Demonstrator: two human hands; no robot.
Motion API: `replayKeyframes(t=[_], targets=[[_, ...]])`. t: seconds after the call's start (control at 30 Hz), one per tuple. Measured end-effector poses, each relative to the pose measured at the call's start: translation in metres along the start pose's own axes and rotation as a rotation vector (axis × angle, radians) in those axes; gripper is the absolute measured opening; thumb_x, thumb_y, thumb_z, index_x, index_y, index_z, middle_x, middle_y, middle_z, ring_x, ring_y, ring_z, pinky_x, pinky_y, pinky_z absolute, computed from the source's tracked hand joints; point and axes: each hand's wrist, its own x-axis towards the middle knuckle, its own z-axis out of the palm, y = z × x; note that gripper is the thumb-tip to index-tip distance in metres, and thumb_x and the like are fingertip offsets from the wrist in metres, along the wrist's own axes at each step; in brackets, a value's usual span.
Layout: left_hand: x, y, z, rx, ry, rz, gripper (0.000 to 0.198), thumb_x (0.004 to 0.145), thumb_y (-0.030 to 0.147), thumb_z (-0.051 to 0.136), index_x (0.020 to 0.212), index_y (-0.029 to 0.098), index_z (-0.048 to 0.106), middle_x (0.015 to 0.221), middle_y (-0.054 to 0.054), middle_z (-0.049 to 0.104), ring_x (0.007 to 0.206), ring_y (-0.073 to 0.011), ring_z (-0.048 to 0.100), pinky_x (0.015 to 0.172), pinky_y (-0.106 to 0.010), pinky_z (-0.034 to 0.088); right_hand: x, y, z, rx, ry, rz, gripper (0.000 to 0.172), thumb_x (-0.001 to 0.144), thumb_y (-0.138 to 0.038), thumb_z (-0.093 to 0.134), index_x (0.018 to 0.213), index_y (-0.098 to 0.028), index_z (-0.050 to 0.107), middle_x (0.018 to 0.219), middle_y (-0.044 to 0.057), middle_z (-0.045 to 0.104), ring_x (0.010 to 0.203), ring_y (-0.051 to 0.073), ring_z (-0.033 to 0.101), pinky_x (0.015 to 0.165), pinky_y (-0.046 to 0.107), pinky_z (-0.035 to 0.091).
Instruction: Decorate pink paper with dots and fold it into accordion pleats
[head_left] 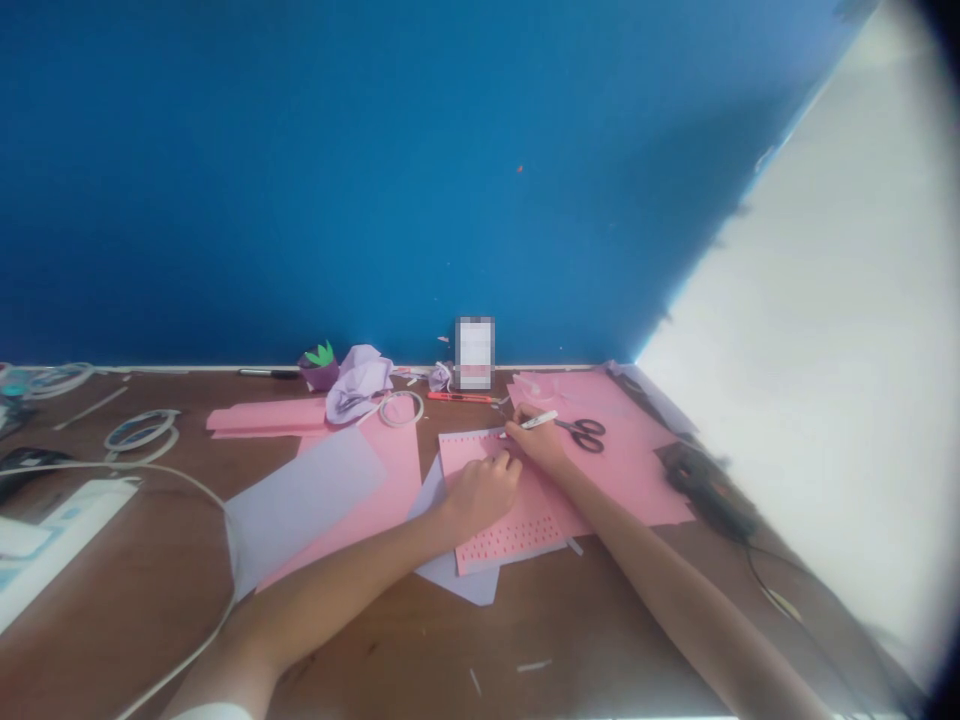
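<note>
A pink sheet covered with rows of small red marks lies on the table over a lilac sheet. Its marks run along the top edge and across the lower part. Resting on its middle is my left hand, fingers loosely bent and apart, holding nothing. My right hand pinches a white pen, whose tip is down near the sheet's top right corner. Just right of that hand, black-handled scissors lie on a larger pink paper.
Crumpled lilac paper, a small purple pot with green leaves and an orange cutter lie toward the blue wall. Tape rolls and a white power strip with its cable sit left. A dark corded device is right.
</note>
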Motion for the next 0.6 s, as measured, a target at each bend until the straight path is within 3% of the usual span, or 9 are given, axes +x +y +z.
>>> replayKeyframes(t=[0.27,0.47,0.6], targets=[[0.0,0.0,0.002,0.03,0.017,0.005,0.016,0.088,0.015,0.04,0.099,0.013,0.052,0.093,-0.011,0.058,0.072,-0.0207,0.061,0.056,-0.032,0.049,-0.001,-0.004,-0.001,0.05,0.056,0.008,0.017,0.063,-0.02,0.051,0.055,-0.021,0.037,0.052,-0.006,0.038,0.052,0.011,0.034,0.05,0.025,0.027],[-0.001,0.003,0.005,0.07,0.039,0.003,0.017,0.085,0.009,0.04,0.098,0.011,0.051,0.087,-0.01,0.058,0.069,-0.0195,0.06,0.055,-0.029,0.048,-0.003,-0.01,0.003,0.071,0.067,0.008,0.026,0.077,-0.033,0.051,0.057,-0.021,0.04,0.052,-0.005,0.039,0.052,0.011,0.037,0.052,0.025,0.03],[-0.002,0.003,0.006,0.075,0.052,0.003,0.015,0.085,0.008,0.04,0.095,0.012,0.05,0.082,-0.008,0.057,0.067,-0.0196,0.06,0.054,-0.029,0.047,-0.005,-0.011,0.007,0.08,0.053,0.019,0.021,0.071,-0.029,0.053,0.057,-0.021,0.04,0.053,-0.005,0.041,0.053,0.011,0.037,0.051,0.025,0.03]])
